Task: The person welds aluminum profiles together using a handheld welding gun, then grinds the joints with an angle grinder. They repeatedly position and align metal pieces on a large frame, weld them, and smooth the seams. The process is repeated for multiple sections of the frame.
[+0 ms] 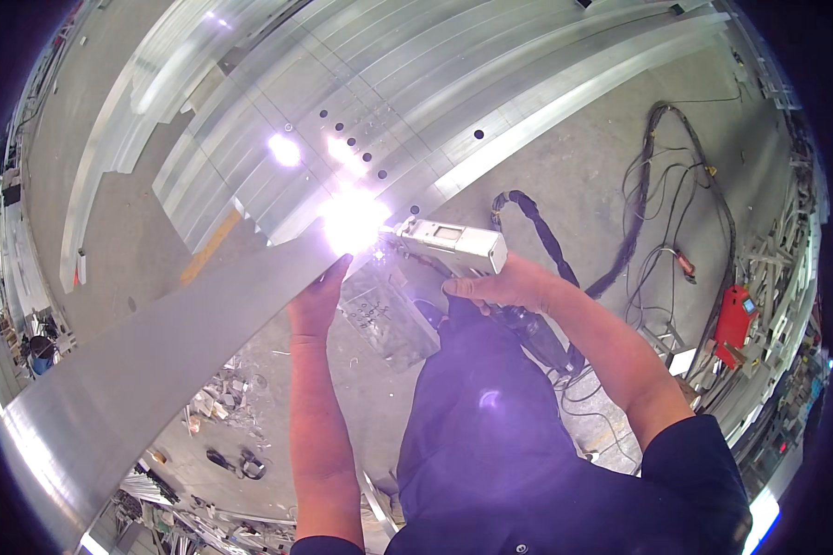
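Note:
In my right hand [502,285] is a white, boxy handheld welding torch [453,242], its nozzle pointing left at an intense white-violet glare. The grip is partly hidden under my fingers. A long, wide silver metal profile [176,338] runs from the lower left up to the glare. My left hand [318,301] is closed on the profile's near edge, close to its lit end, with one finger stretched along it and the others partly hidden. The glare washes out the spot where nozzle and metal meet, so contact there cannot be made out.
Long silver metal profiles [379,120] lie side by side beyond my hands, several with dark round spots. A yellowish strip [210,246] lies at their left end. Black cables [620,264] loop across the floor at right, near a red box [736,314]. Metal scraps [217,398] litter the lower left.

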A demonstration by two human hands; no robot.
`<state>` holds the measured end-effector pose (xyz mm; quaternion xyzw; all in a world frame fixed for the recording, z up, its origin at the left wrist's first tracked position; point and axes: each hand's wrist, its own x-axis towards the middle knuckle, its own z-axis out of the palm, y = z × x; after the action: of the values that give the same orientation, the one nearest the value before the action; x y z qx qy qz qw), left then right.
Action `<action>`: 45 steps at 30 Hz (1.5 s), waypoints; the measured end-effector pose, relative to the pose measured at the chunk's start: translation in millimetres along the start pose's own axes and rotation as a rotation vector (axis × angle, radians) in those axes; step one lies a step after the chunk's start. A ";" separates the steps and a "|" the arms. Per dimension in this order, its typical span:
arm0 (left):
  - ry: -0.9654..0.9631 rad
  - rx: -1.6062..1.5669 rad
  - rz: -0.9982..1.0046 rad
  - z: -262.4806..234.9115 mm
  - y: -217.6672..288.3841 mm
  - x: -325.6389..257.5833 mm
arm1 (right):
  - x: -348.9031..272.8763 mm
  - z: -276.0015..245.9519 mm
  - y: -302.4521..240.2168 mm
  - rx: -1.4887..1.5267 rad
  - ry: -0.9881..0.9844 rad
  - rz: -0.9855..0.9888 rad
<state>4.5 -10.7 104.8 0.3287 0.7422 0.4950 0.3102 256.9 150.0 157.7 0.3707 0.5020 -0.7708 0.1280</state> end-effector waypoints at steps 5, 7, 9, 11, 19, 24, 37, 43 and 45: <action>-0.003 0.003 0.017 -0.8 -1.2 -1.0 | -3.7 -0.2 2.7 -0.001 -0.013 -0.001; 0.004 -0.021 0.009 -0.6 -1.1 -1.5 | -5.3 0.3 1.4 0.002 -0.022 -0.020; 0.015 -0.051 -0.016 0.8 -1.2 -1.5 | -7.9 0.7 -0.9 -0.005 -0.018 -0.016; 0.024 -0.052 -0.001 1.7 1.3 -0.7 | -11.3 1.7 -3.0 -0.021 -0.006 0.011; 0.019 -0.033 0.014 0.0 -4.2 -0.9 | -13.3 1.3 9.2 -0.051 -0.005 -0.006; 0.017 0.050 0.017 0.5 -5.0 -1.2 | -19.0 2.8 20.1 -0.053 0.028 -0.038; 0.020 0.059 -0.045 -4.7 -15.6 -8.2 | -164.2 -35.1 93.7 -0.517 0.571 -0.161; 0.262 0.247 -0.023 27.8 -63.7 -68.5 | -268.8 -21.5 202.7 -0.594 0.859 0.126; 0.041 0.280 -0.122 39.6 -53.1 -102.9 | -307.3 -5.0 224.9 -0.630 0.867 0.171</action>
<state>86.9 -87.1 56.3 0.3129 0.8287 0.3733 0.2756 599.9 -3.6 219.0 0.6380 0.6836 -0.3462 0.0763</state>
